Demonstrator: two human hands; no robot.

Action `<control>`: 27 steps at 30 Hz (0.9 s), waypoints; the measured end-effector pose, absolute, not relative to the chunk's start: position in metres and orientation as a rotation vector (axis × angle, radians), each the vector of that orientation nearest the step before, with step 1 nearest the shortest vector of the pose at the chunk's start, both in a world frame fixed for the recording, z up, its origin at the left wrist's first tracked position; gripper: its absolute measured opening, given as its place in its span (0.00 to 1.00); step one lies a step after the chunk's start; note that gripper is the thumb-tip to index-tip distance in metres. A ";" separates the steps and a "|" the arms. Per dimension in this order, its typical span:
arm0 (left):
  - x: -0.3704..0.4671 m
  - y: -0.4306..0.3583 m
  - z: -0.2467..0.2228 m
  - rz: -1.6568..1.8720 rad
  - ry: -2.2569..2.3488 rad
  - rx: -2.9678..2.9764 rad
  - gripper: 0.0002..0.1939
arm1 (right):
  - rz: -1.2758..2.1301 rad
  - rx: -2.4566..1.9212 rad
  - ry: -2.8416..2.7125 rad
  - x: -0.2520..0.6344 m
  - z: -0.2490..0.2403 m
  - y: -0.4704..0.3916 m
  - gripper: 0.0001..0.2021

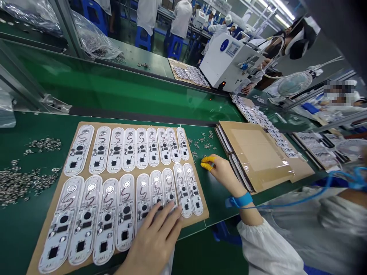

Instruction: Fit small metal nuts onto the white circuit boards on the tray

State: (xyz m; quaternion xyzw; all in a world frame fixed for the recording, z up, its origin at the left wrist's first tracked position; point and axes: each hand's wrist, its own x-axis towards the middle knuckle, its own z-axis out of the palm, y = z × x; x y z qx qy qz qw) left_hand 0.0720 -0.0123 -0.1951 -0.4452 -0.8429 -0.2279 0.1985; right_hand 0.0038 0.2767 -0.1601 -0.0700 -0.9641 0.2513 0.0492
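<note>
Two rows of long white rounded pieces with circuit boards [103, 236] lie on a brown cardboard sheet [197, 185]. My left hand [157, 233] rests palm down over several lower-row pieces, fingers spread and holding nothing visible. To the right of the sheet, my right hand [219, 170] is on the green table beside scattered small metal parts [205, 141]. Yellow covers are on its fingertips, which are bent close together; whatever lies between them is too small to make out. A blue strap [242, 200] circles the right wrist.
Piles of small metal parts [20, 183] lie at left. A cardboard-topped stack [255, 152] stands right of my right hand. Behind the green conveyor [137, 99] are a white machine [229, 63], a fan [295, 84] and people in white coats. A blue cord crosses at right.
</note>
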 end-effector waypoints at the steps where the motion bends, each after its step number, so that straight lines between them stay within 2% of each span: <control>1: 0.072 -0.012 -0.194 -0.640 -2.361 -1.238 0.17 | 0.758 -0.206 -2.931 0.002 -0.161 0.275 0.05; 5: 0.071 -0.014 -0.177 -0.803 -2.399 -1.190 0.18 | 0.836 -0.184 -2.855 0.015 -0.149 0.252 0.05; 8: 0.071 -0.014 -0.159 -1.242 -2.479 -0.997 0.16 | 1.115 -0.056 -2.825 0.045 -0.129 0.209 0.10; 9: 0.072 -0.014 -0.154 -1.426 -2.480 -0.911 0.16 | 1.289 0.030 -2.797 0.056 -0.124 0.192 0.12; 11: 0.073 -0.013 -0.149 -1.772 -2.406 -0.815 0.12 | 1.959 0.086 -2.563 0.076 -0.117 0.160 0.12; 14: 0.074 -0.011 -0.151 -2.134 -2.134 -0.867 0.09 | 2.372 0.034 -2.230 0.094 -0.118 0.129 0.15; 17: 0.076 -0.016 -0.155 -2.338 -1.974 -0.945 0.12 | 2.342 0.015 -2.199 0.100 -0.121 0.123 0.13; 21: 0.079 -0.028 -0.155 -2.728 -2.210 -0.893 0.16 | 1.913 0.314 -2.539 0.102 -0.108 0.136 0.05; 24: 0.079 -0.026 -0.155 -3.010 -2.328 -1.031 0.21 | 1.754 0.482 -2.627 0.095 -0.097 0.152 0.08; 25: 0.078 -0.023 -0.155 -2.919 -2.351 -1.097 0.20 | 1.750 0.454 -2.625 0.088 -0.097 0.159 0.08; 27: 0.075 -0.012 -0.158 -2.335 -2.409 -1.194 0.17 | 1.724 0.299 -2.636 0.072 -0.102 0.174 0.06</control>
